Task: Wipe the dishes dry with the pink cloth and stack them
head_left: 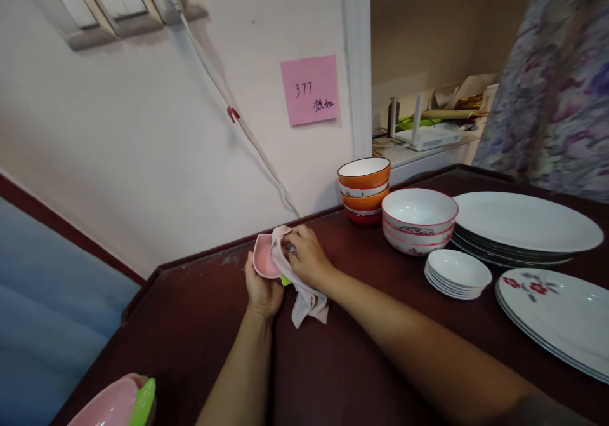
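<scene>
Beside the raised back edge (204,258) of a dark red-brown table (195,337), close to the pale wall (181,159): one small pink dish (264,259), green trim on its near side, tilted toward the viewer. Left hand (264,291): closed around the dish's left and near side. Right hand (307,256): fingers gathered on a pale pink cloth (299,286), pressed into the dish, its loose end hanging over the near rim.

To the right, a tight row: a stack of orange and patterned bowls (364,192) by the wall; red-rimmed white bowls (419,226) just beside it; large white plates (526,223) next along; small white saucers (457,275) in front; flowered plates (556,318) nearest the viewer. The right forearm slanted just left of these last two stacks, with a strip of tabletop between.

To the left, a broader span of tabletop separated the left forearm from a pink bowl (107,404) with a green edge (partly cut off by the view's lower border).
</scene>
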`<control>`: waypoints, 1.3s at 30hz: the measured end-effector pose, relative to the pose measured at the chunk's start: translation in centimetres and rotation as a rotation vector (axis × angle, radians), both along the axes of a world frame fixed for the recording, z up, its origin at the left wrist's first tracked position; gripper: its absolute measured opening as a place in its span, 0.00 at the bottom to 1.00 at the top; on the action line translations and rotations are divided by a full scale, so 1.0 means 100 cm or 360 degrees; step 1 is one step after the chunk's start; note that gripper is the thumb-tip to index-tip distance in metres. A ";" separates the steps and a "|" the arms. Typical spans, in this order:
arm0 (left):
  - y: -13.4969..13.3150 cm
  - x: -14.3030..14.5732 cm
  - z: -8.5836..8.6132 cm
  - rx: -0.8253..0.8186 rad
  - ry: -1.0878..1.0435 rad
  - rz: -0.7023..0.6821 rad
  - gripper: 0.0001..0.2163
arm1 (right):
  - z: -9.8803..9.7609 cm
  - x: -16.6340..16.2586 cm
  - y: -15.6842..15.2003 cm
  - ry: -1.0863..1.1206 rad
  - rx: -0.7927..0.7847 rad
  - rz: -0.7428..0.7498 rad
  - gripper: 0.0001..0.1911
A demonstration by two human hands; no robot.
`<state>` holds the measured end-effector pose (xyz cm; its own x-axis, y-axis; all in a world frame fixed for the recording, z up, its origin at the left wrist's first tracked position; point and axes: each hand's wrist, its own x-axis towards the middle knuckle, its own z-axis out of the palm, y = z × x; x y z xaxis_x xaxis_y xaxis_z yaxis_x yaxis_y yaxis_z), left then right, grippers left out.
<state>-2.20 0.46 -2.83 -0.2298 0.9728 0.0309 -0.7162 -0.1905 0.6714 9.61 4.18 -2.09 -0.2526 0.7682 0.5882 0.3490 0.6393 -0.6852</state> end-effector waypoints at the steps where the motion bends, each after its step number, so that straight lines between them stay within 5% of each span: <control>1: 0.000 0.001 0.000 -0.0024 0.0004 0.0016 0.20 | -0.003 0.000 0.002 0.0013 -0.0046 -0.0069 0.15; 4: -0.003 0.003 0.001 -0.0118 0.0053 0.0008 0.20 | -0.008 -0.001 0.009 -0.0028 -0.0286 -0.0118 0.17; 9: -0.004 0.005 0.004 -0.0243 0.0161 -0.0154 0.22 | -0.002 0.004 0.011 -0.0396 -0.0360 -0.0127 0.03; 15: -0.001 0.005 0.004 -0.0236 0.0192 -0.0160 0.14 | 0.025 0.016 0.000 -0.0668 0.0176 -0.0245 0.05; 19: 0.001 0.002 0.000 -0.0246 0.0240 -0.0053 0.07 | 0.041 0.022 -0.005 -0.0852 0.0704 0.0077 0.07; 22: 0.002 0.001 -0.002 -0.0264 0.0266 -0.0042 0.04 | 0.044 0.025 -0.004 -0.0933 0.0862 0.0206 0.06; 27: 0.002 0.007 -0.001 -0.0313 0.0316 -0.0084 0.05 | 0.033 0.031 0.011 -0.0833 0.0632 0.0230 0.04; 34: 0.000 0.013 0.004 -0.0330 0.0290 -0.0138 0.14 | 0.018 0.029 0.020 -0.0131 0.0169 0.0432 0.15; 39: -0.002 0.012 0.000 -0.0303 0.0287 -0.0093 0.17 | 0.011 0.016 0.014 0.0064 0.0023 0.0163 0.11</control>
<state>-1.00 0.28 -2.79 -0.1806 0.9764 -0.1184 -0.5879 -0.0106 0.8089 11.19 5.54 -0.97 -0.3053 0.7309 0.6104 0.2539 0.6803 -0.6876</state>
